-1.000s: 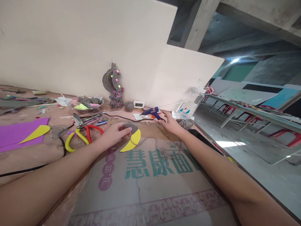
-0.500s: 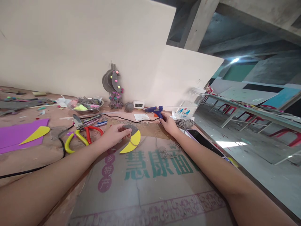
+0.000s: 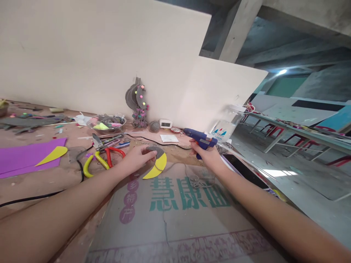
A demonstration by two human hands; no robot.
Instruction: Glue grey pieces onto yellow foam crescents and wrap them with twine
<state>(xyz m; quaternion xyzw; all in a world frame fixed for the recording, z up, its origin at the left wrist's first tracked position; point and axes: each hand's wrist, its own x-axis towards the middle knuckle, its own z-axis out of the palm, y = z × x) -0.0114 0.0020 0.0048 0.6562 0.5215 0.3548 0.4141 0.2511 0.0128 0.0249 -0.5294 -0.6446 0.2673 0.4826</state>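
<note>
My left hand point(image 3: 139, 157) pinches the upper end of a yellow crescent point(image 3: 159, 165), which is wrapped in grey yarn at that end. A strand of yarn trails from it across the printed cardboard point(image 3: 142, 226) to a loose tangle point(image 3: 201, 182). My right hand point(image 3: 204, 153) is closed round the handle of a blue glue gun point(image 3: 201, 138), whose nozzle points left. The gun is raised above the back of the table, right of a small white paper point(image 3: 169, 138).
Yellow-handled pliers point(image 3: 95, 164), red-handled pliers point(image 3: 110, 155) and purple sheets point(image 3: 24, 157) lie left. Behind are a bowl of scraps point(image 3: 106, 124), a yarn ball point(image 3: 154, 126), a white timer point(image 3: 165, 124) and a clear jar point(image 3: 229, 122). A phone point(image 3: 244, 171) lies right.
My right hand has lifted the glue gun off its spot by the jar and brought it nearer, uncovering a small round red-rimmed item. My left hand still holds the crescent. The view has shifted slightly.
</note>
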